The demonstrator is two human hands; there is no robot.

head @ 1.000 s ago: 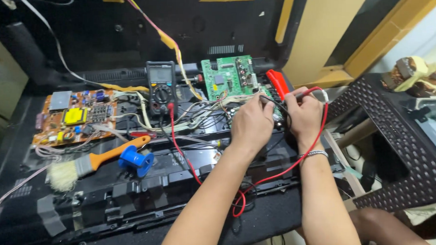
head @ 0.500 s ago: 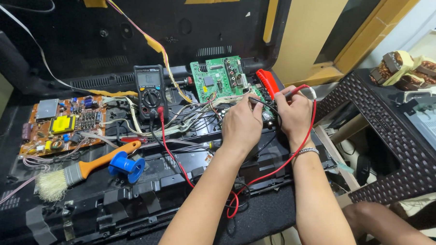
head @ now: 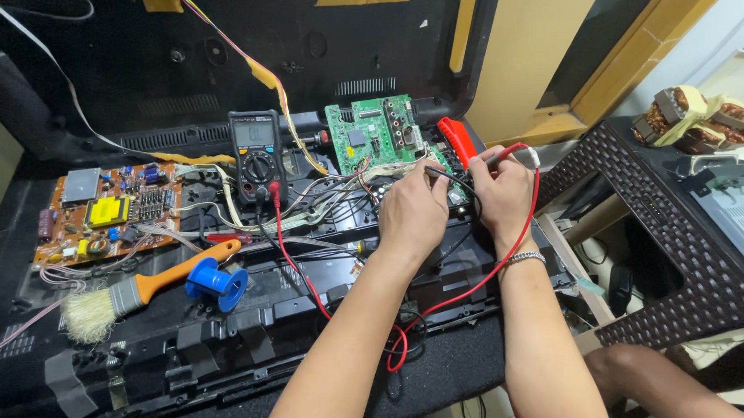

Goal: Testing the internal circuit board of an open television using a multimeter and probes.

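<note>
My left hand point(head: 411, 212) pinches a black test probe, its tip near the lower right edge of the green circuit board point(head: 376, 135). My right hand point(head: 501, 193) grips the red test probe point(head: 512, 154), held just right of that board. The red lead point(head: 476, 283) loops down past my right wrist. Both leads run back to the black multimeter point(head: 257, 155), which stands upright left of the green board. Everything lies on the opened black back of a flat television point(head: 219, 327).
An orange power board point(head: 108, 212) sits at the left. In front of it lie an orange-handled brush point(head: 138, 290) and a blue spool point(head: 217, 282). A red tool point(head: 457, 139) rests beside the green board. A dark woven table point(head: 684, 245) stands to the right.
The view has shifted slightly. Both hands stay at the green board's lower right edge, holding the probes; their position has barely altered.
</note>
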